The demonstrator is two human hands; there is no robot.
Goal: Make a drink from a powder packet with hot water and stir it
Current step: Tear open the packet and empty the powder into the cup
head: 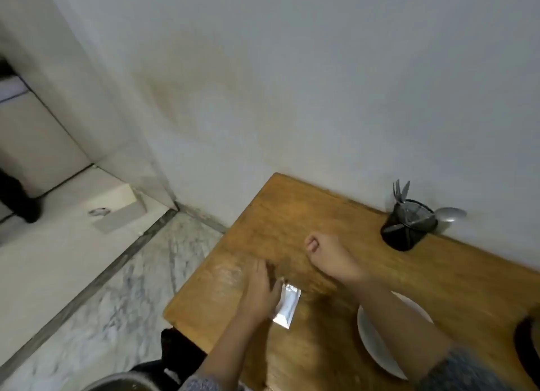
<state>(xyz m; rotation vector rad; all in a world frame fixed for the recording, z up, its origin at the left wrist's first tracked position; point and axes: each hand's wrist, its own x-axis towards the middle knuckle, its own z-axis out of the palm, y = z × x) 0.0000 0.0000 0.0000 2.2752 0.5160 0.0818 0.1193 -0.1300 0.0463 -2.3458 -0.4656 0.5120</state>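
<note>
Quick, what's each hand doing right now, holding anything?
Left hand: open, fingers spread beside the silver packet, touching its edge; not gripping it.
Right hand: fingers curled in, nothing visible in it; grip cannot be told.

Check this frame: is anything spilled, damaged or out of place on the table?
Nothing spilled or broken shows. The silver packet lies flat beside the left hand, looking unopened. The cutlery holder stands upright by the wall. One oddity: no cup is in view, only a white plate.
</note>
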